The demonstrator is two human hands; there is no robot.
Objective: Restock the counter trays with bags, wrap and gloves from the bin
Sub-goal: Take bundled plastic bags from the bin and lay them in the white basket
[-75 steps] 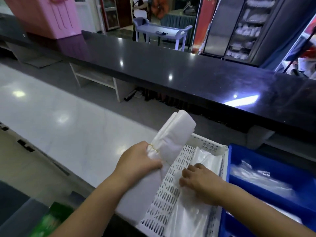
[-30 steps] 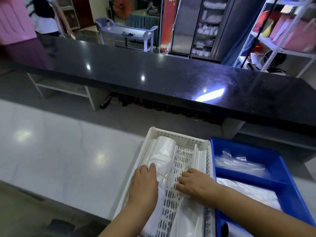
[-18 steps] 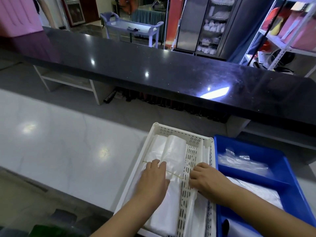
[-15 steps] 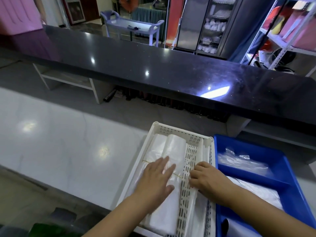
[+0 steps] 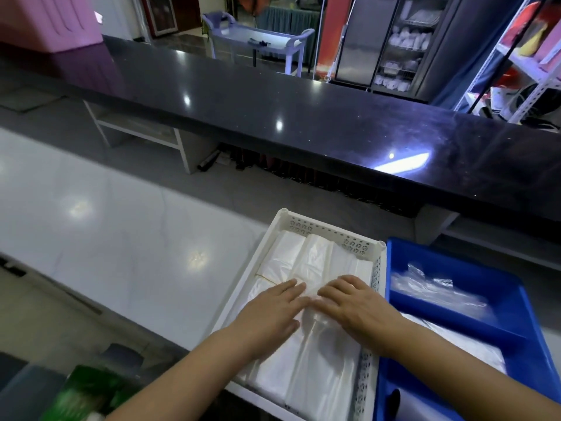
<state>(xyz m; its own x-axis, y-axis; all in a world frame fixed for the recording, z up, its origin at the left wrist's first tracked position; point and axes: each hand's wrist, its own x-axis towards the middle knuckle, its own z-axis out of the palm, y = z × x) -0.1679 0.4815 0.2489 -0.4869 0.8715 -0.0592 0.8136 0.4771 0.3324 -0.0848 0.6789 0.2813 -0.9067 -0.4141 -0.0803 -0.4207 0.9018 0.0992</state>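
since half a second ago the right hand (image 5: 358, 308) has slid left off the tray divider and the divider no longer shows, so both hands now lie flat on the bags (image 5: 306, 262), which fill the white tray (image 5: 329, 230) in three side-by-side stacks. the left hand (image 5: 273, 311) is open, palm down, fingers spread on the left and middle stacks; the right is open too, pressing the right stack, gripping nothing. judging by this, the bag part looks nearly done and only wants smoothing. the blue tray (image 5: 455, 256) just to the right holds some clear film, maybe wrap or gloves, too blurred to tell, so that part may be left. both trays sit on a pale glossy table (image 5: 121, 238); beyond it runs a black counter (image 5: 303, 117), with shelving (image 5: 403, 50) behind
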